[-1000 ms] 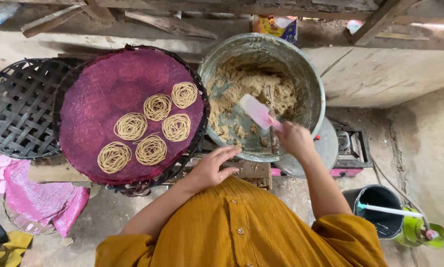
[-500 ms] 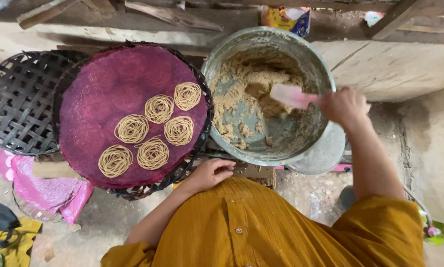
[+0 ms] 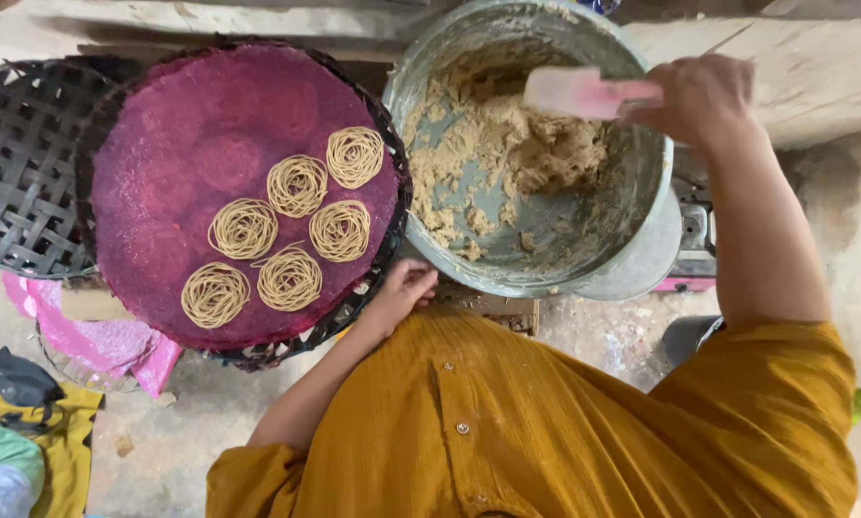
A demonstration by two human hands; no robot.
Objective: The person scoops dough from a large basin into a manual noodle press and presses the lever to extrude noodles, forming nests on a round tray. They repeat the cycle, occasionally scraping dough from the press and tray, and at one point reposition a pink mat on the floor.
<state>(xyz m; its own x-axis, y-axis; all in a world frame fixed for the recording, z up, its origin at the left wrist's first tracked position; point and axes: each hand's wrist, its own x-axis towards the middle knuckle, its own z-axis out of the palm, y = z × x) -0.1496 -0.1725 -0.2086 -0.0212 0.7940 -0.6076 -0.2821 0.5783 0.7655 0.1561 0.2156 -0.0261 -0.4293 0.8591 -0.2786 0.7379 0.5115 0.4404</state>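
Observation:
My right hand [image 3: 701, 96] is shut on a pink spatula [image 3: 576, 93] whose blade rests against tan dough [image 3: 512, 149] inside a large metal bowl [image 3: 641, 206]. My left hand [image 3: 404, 291] lies on the near rim of a round woven tray covered with a purple cloth [image 3: 176, 173], its fingers curled at the tray's edge just left of the bowl. Several coiled noodle nests [image 3: 296, 185] lie on the cloth. My yellow-ochre shirt fills the lower part of the view.
A dark woven basket tray [image 3: 23, 173] sits left of the purple one. Pink cloth [image 3: 85, 336] hangs below it. Bundled fabric [image 3: 18, 422] lies at the lower left. A metal device [image 3: 694, 245] peeks out under the bowl's right side.
My right hand has carried the spatula from the bowl's middle up toward its far right side. The view has closed in. My left hand has shifted to the tray's edge.

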